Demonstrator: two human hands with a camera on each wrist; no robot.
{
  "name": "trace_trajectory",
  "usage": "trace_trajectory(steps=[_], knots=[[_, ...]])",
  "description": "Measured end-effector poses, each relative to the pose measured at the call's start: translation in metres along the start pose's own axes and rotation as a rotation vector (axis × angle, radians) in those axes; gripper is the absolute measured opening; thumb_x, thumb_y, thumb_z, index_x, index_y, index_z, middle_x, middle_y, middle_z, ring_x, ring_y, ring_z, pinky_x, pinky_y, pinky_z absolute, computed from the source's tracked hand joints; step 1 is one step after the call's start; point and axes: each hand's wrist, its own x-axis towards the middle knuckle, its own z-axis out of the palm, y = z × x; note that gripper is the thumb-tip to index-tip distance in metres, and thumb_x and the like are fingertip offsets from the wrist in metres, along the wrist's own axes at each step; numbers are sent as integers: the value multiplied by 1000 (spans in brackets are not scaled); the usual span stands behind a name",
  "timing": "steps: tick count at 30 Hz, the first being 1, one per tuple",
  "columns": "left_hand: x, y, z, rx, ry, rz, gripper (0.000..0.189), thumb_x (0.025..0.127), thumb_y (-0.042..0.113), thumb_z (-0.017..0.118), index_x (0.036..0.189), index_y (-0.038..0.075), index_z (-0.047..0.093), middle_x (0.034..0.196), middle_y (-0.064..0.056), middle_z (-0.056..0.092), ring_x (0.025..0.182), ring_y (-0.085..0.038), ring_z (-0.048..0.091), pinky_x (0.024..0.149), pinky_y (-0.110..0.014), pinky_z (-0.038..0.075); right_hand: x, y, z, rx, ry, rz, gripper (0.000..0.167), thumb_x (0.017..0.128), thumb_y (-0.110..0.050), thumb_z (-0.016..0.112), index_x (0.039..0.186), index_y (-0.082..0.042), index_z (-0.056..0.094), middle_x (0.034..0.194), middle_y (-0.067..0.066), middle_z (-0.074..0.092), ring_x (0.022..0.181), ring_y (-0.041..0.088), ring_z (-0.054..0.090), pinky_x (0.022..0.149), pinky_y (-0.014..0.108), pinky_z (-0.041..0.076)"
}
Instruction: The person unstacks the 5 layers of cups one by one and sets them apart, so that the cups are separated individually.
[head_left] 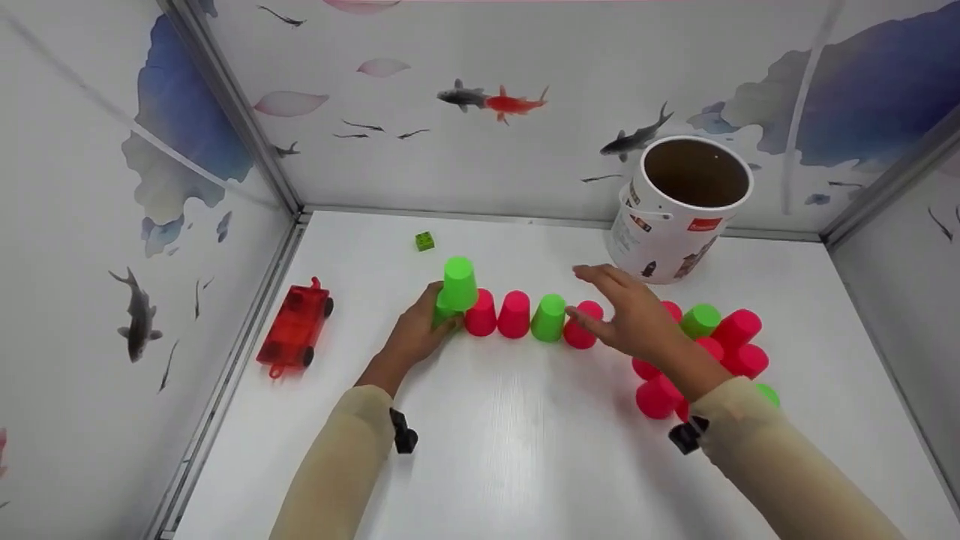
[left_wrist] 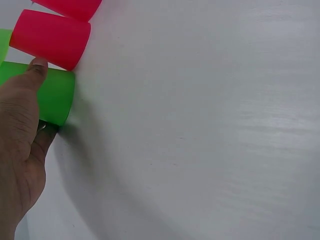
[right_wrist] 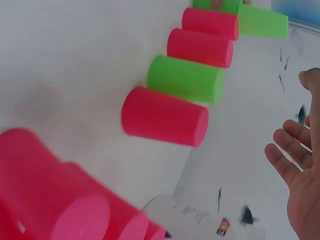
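Note:
Five upside-down cups stand in a row on the white table. At its left end, my left hand grips a green cup, thumb and fingers on opposite sides. A second green cup sits above, seemingly across the held cup and the adjoining red cup. Further right come another red cup, a green cup and a red cup. My right hand hovers near that last red cup with fingers spread, holding nothing; in the right wrist view its palm shows apart from the cups.
A cluster of red and green cups stands at the right, partly under my right forearm. Behind it is a white bucket. A red toy car lies at the left, and a small green brick lies toward the back wall.

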Motion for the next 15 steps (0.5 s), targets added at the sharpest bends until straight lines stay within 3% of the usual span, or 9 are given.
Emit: trace_trajectory(steps=[5, 11, 15], knots=[[0, 0, 2, -7, -1, 2, 72, 108, 39, 73, 167, 28, 34, 163, -7, 57, 155, -34, 53, 132, -58, 42, 33, -28, 26, 10, -32, -58, 71, 101, -34, 83, 162, -14, 53, 158, 12, 61, 148, 37, 61, 115, 55, 59], [0, 1, 2, -12, 4, -17, 71, 108, 37, 74, 166, 31, 34, 160, -6, 58, 154, -34, 54, 131, -59, 42, 65, -56, 50, -17, -112, -45, 76, 102, -35, 81, 167, -14, 47, 160, 14, 58, 150, 39, 59, 118, 55, 57], [0, 0, 2, -8, 9, -10, 72, 107, 36, 76, 166, 32, 34, 161, -6, 58, 153, -34, 55, 131, -59, 43, 82, -71, 61, 3, -105, -45, 78, 102, -33, 81, 168, -12, 45, 162, 15, 56, 151, 40, 58, 119, 53, 56]])
